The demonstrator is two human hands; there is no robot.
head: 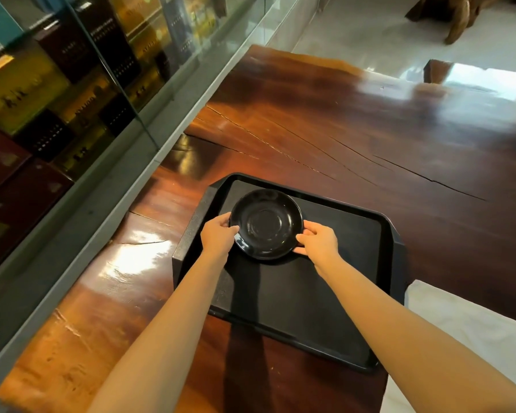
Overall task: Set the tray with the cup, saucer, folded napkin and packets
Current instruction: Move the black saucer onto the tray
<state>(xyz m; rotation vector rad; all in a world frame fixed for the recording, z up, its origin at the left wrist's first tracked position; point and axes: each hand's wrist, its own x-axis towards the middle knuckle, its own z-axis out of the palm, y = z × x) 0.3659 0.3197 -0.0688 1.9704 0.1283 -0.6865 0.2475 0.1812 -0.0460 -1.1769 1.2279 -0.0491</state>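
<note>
Black saucer [266,224] in tray [310,293], both hands' grip on rim.

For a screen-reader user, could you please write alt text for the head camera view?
Two bare hands, left hand and right hand, hold a black saucer by opposite edges over the far left part of a black tray on a glossy wooden table. A white cloth lies right of the tray.

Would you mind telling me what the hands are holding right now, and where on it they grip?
Both hands, left and right, hold the black saucer by opposite sides of its rim, over the tray.
</note>
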